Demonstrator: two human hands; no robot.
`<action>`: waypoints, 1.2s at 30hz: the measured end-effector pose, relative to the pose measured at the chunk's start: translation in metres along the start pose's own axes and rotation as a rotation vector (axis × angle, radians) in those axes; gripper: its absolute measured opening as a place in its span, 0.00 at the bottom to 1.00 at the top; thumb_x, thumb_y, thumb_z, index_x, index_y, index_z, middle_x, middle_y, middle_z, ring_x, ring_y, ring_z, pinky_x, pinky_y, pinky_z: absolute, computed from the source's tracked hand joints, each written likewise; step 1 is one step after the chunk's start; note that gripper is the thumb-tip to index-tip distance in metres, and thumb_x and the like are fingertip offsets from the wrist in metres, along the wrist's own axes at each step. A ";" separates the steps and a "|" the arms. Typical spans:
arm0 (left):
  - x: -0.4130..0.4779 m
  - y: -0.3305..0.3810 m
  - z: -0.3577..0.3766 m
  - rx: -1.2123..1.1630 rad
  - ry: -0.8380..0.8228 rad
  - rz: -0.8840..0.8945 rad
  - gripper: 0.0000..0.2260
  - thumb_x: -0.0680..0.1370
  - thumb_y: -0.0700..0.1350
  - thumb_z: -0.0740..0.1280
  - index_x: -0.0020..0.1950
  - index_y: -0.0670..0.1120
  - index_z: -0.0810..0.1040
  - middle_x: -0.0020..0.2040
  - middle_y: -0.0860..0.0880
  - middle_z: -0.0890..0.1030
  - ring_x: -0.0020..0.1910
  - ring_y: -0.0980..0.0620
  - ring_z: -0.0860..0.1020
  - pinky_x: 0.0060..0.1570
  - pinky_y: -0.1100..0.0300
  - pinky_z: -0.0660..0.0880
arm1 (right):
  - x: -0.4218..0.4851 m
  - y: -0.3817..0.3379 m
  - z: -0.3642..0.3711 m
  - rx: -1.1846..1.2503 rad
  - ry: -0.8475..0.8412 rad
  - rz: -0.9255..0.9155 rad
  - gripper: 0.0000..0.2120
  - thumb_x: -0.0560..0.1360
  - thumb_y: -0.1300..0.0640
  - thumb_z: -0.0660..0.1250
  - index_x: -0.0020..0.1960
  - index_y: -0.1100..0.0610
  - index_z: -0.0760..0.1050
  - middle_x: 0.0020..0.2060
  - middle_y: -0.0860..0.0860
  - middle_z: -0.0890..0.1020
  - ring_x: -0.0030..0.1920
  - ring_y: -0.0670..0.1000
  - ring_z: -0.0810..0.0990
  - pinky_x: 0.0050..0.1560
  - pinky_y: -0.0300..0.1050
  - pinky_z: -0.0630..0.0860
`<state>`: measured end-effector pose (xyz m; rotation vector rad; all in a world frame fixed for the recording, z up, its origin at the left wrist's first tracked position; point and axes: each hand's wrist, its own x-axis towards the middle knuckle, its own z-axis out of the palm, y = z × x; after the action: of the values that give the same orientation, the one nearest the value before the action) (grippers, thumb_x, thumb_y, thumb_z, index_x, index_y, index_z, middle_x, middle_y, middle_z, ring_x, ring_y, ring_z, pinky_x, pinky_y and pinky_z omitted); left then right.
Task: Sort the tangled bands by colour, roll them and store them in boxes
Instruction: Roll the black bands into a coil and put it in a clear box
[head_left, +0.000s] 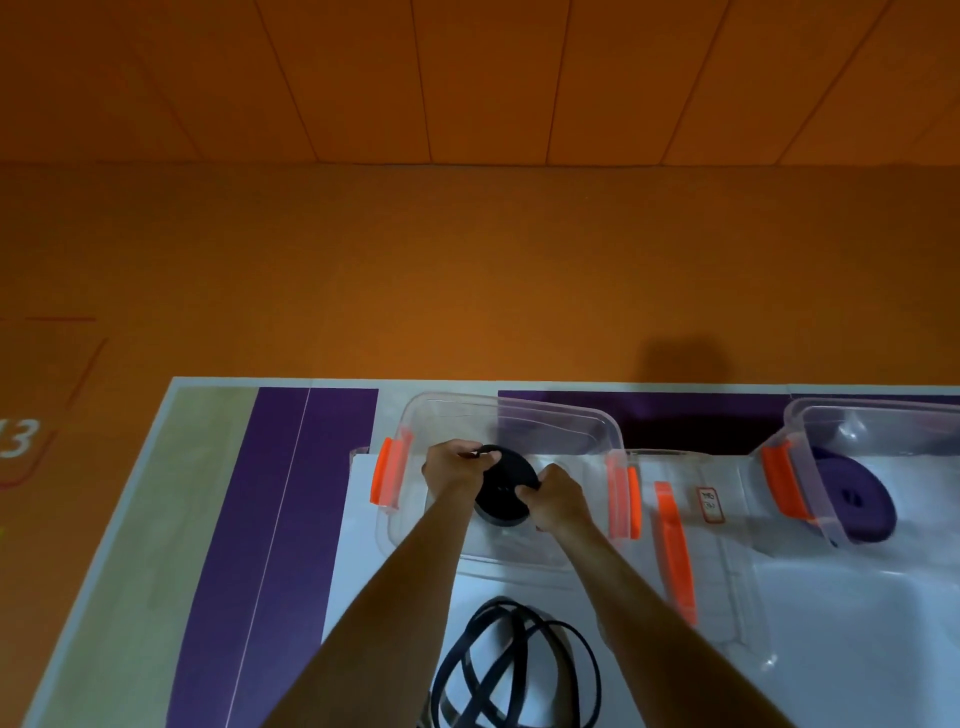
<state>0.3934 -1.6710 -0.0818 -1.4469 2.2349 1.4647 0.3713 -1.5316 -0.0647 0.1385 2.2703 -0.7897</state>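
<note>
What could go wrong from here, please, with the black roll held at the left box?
The black roll, gripped only at its edges by the left hand and right hand, might uncoil once let go in the left box. The forearms cross above the loose black band and could snag it.

Glossy clear plastic box (582, 426) (orange plastic clips (383, 478)); matt black band roll (506, 486).
</note>
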 end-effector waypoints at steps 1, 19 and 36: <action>0.001 0.000 0.002 0.006 0.003 -0.008 0.14 0.73 0.49 0.82 0.54 0.44 0.88 0.55 0.46 0.88 0.55 0.47 0.85 0.56 0.61 0.77 | 0.003 0.001 0.002 -0.023 0.012 -0.005 0.15 0.82 0.55 0.69 0.64 0.61 0.73 0.56 0.57 0.81 0.54 0.57 0.83 0.53 0.50 0.82; -0.014 -0.006 0.002 0.125 0.001 -0.124 0.22 0.79 0.55 0.75 0.65 0.44 0.77 0.59 0.44 0.84 0.57 0.42 0.83 0.64 0.49 0.81 | 0.005 0.005 0.002 -0.041 0.054 -0.041 0.13 0.79 0.62 0.72 0.62 0.61 0.75 0.56 0.58 0.81 0.55 0.58 0.84 0.55 0.55 0.85; -0.021 -0.011 0.001 0.078 0.018 -0.127 0.21 0.77 0.54 0.77 0.64 0.43 0.78 0.60 0.43 0.84 0.57 0.42 0.84 0.62 0.50 0.82 | 0.013 0.011 0.002 -0.102 0.015 -0.086 0.15 0.80 0.59 0.71 0.64 0.59 0.74 0.60 0.59 0.80 0.55 0.59 0.84 0.55 0.55 0.85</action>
<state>0.4126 -1.6581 -0.0784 -1.5519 2.1411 1.3168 0.3657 -1.5257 -0.0798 -0.0010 2.3381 -0.7169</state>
